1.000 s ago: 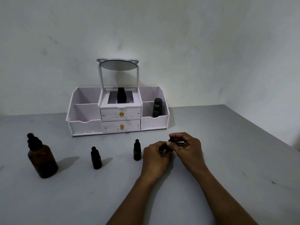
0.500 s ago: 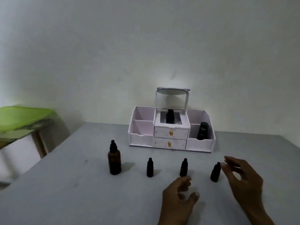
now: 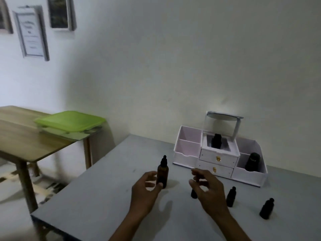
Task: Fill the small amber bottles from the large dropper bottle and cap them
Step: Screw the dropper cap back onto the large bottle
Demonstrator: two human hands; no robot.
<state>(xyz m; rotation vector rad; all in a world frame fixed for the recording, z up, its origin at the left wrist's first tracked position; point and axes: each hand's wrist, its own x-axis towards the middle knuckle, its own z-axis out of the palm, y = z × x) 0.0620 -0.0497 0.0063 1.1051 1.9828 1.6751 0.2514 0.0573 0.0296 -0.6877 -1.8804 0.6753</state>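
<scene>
The large amber dropper bottle (image 3: 163,171) stands capped on the grey table (image 3: 104,202). My left hand (image 3: 145,193) is open right beside it, thumb tip at its base, fingers curled towards its left side. My right hand (image 3: 208,190) hovers open to the right of it, holding nothing. Three small amber bottles with black dropper caps stand in a row: one (image 3: 193,193) mostly hidden behind my right hand, one (image 3: 231,197) just right of that hand, one (image 3: 267,208) farthest right.
A white cosmetic organiser (image 3: 187,153) with a tilting mirror, two drawers and two dark containers stands at the back against the wall. To the left is a wooden table (image 3: 26,143) with a green lid (image 3: 69,120). The grey table's left edge is near.
My hands let go of the rightmost small bottle and moved left to the large bottle. The view swung left and up, bringing the wooden table and wall frames into sight.
</scene>
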